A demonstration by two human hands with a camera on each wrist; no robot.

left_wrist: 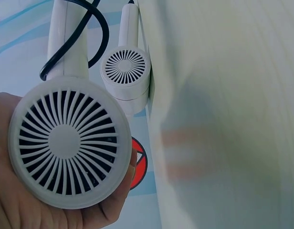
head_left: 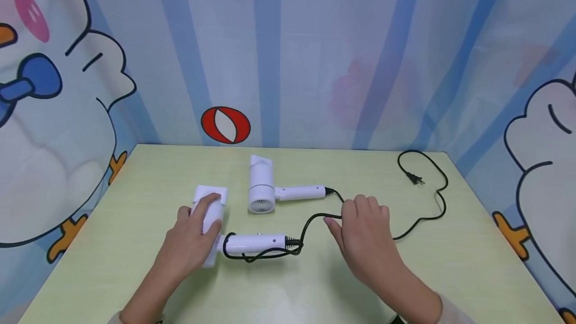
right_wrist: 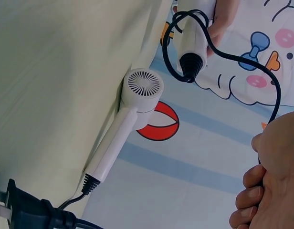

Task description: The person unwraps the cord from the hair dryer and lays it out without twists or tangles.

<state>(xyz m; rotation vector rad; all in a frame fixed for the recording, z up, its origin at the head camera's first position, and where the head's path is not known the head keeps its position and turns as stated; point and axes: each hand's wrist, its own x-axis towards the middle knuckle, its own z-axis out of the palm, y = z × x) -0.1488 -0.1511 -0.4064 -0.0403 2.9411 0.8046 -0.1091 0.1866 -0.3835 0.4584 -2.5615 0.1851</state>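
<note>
Near the left of the table, my left hand (head_left: 191,236) holds a white hair dryer (head_left: 256,243) by its barrel, fingers curled round it. Its round slotted grille (left_wrist: 66,143) faces the left wrist camera. A black cord (head_left: 310,221) loops around this dryer's handle and runs right. My right hand (head_left: 366,234) grips that cord with curled fingers, also seen in the right wrist view, where the hand (right_wrist: 278,176) is at the lower right. Close to the right wrist camera, a black two-pin plug (right_wrist: 30,210) shows at lower left.
Behind the held dryer, a second white hair dryer (head_left: 261,184) lies on the pale table (head_left: 148,184), handle pointing right. Its black cord passes behind my right hand, toward a plug (head_left: 415,179) at the back right. A printed cartoon curtain (head_left: 306,54) stands behind the table.
</note>
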